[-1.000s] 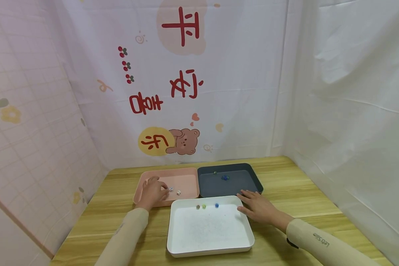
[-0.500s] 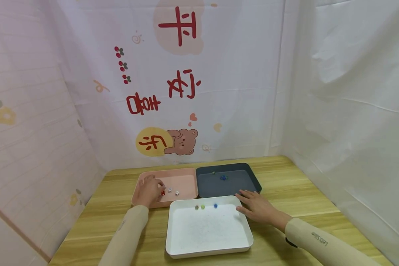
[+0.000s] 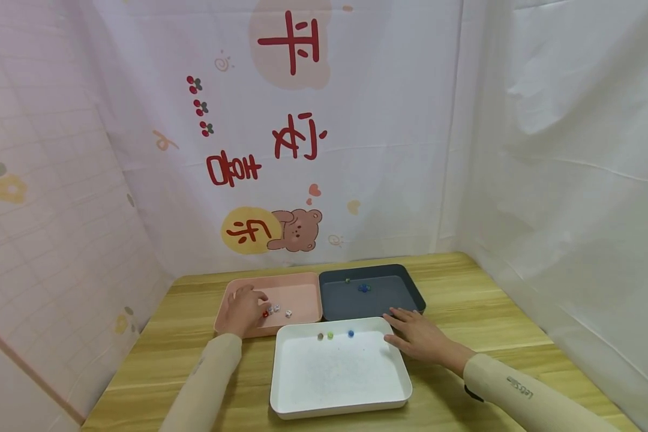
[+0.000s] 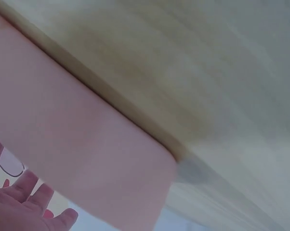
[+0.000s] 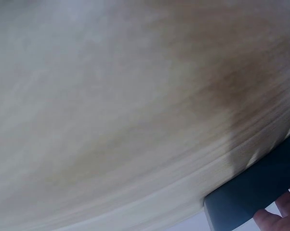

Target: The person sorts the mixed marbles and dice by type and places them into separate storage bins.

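In the head view my left hand (image 3: 244, 311) reaches into the pink tray (image 3: 302, 283), fingers relaxed and bent downward. Just off its fingertips lie a red die (image 3: 265, 314) and white dice, two close together (image 3: 277, 308) and one farther right (image 3: 288, 314). Nothing plainly shows between the fingers. My right hand (image 3: 423, 337) lies with extended fingers over the right rim of the white tray (image 3: 340, 384), near the dark grey tray's front corner. Left wrist view: parted fingers (image 4: 41, 195) beyond the pink tray's wall. Right wrist view: fingertips (image 5: 265, 217) by the dark tray's wall.
Inside the white tray, a brown bead (image 3: 320, 336), a yellow-green bead (image 3: 330, 335) and a blue bead (image 3: 351, 333) sit along the far side. The dark grey tray (image 3: 394, 294) holds a small blue cluster (image 3: 364, 288) and a green bead (image 3: 348, 281). Wooden table (image 3: 486, 300) underneath.
My left hand has shifted slightly left and back from the dice. The red die has come into sight, and another white die now shows beside the fingertips. My right hand stays put.
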Available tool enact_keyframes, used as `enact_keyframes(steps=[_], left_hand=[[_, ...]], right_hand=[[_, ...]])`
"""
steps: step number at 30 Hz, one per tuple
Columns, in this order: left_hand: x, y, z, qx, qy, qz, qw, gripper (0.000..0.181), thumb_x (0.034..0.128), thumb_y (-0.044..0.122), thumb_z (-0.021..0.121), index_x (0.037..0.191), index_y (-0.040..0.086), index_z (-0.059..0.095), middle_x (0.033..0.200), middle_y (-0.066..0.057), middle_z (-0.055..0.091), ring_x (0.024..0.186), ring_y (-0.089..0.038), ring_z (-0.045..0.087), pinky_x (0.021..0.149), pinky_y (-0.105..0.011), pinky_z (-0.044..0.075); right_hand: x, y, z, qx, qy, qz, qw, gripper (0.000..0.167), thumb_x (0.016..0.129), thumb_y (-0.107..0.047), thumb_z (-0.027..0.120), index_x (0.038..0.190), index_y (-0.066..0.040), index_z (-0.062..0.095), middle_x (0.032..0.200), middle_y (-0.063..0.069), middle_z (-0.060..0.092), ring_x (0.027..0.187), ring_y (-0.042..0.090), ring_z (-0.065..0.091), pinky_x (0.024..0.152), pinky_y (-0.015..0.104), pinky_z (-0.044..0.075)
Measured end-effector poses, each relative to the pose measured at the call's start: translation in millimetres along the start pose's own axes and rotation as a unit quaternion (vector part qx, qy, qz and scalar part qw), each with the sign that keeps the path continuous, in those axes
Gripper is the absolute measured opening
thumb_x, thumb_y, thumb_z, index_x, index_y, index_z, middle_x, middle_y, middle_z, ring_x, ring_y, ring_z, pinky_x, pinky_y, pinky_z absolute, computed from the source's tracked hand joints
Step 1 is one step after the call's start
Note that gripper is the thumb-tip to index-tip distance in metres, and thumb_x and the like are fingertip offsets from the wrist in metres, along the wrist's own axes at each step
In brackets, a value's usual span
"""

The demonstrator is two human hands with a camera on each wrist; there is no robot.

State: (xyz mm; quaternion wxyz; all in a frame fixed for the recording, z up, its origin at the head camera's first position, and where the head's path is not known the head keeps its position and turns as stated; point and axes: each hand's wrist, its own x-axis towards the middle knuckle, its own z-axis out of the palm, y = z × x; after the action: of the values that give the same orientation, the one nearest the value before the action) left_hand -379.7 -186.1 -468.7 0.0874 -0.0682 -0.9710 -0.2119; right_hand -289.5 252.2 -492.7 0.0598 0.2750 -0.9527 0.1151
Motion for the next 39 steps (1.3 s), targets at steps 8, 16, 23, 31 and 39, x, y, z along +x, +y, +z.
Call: enact_keyframes(steps=[8, 16, 23, 31, 39], left_hand=[[-6.9, -1.0, -8.8, -0.011, -0.001, 0.023, 0.9997, 0.032, 0.0922, 0.030, 0.072, 0.114, 0.006, 0.074, 0.131, -0.016, 0.061, 0.134, -0.036, 0.041, 0.112, -0.064, 0.021], [-20.1, 2.5, -17.9, -0.031, -0.046, 0.068, 0.9961, 0.040, 0.0958, 0.026, 0.068, 0.127, 0.001, 0.066, 0.144, -0.028, 0.046, 0.135, -0.044, 0.040, 0.111, -0.061, 0.028], [-39.5, 4.7, -19.8, -0.051, -0.076, 0.104, 0.9904, 0.046, 0.0970, 0.027, 0.065, 0.135, 0.001, 0.060, 0.148, -0.027, 0.041, 0.140, -0.046, 0.032, 0.114, -0.062, 0.021], [-61.1, 6.3, -19.3, -0.062, -0.104, 0.150, 0.9813, 0.061, 0.0943, 0.036, 0.068, 0.143, 0.002, 0.052, 0.151, -0.025, 0.040, 0.144, -0.043, 0.028, 0.117, -0.059, 0.014], [-75.2, 3.8, -12.9, -0.059, -0.107, 0.176, 0.9769, 0.068, 0.0930, 0.040, 0.069, 0.144, -0.002, 0.049, 0.153, -0.023, 0.038, 0.144, -0.044, 0.027, 0.116, -0.061, 0.013]], right_hand=[[0.1, -3, -2, -0.005, -0.003, 0.001, 1.0000, 0.066, 0.102, -0.053, 0.045, 0.146, -0.004, 0.048, 0.149, 0.024, 0.043, 0.136, 0.045, 0.040, 0.108, 0.066, 0.028], [0.9, -2, -1, -0.001, -0.004, 0.009, 1.0000, 0.067, 0.101, -0.054, 0.046, 0.146, -0.004, 0.049, 0.150, 0.024, 0.042, 0.136, 0.046, 0.039, 0.109, 0.067, 0.027], [0.8, 1, 2, 0.007, 0.001, 0.010, 0.9999, 0.066, 0.101, -0.054, 0.047, 0.146, -0.005, 0.049, 0.151, 0.024, 0.041, 0.137, 0.046, 0.038, 0.108, 0.067, 0.027], [4.2, 1, 2, 0.005, 0.011, 0.010, 0.9999, 0.064, 0.101, -0.053, 0.047, 0.144, -0.006, 0.052, 0.150, 0.026, 0.041, 0.137, 0.046, 0.037, 0.107, 0.070, 0.025], [11.8, -6, -4, -0.014, 0.027, 0.005, 0.9995, 0.062, 0.099, -0.055, 0.051, 0.144, -0.013, 0.055, 0.151, 0.026, 0.040, 0.139, 0.046, 0.035, 0.107, 0.072, 0.022]])
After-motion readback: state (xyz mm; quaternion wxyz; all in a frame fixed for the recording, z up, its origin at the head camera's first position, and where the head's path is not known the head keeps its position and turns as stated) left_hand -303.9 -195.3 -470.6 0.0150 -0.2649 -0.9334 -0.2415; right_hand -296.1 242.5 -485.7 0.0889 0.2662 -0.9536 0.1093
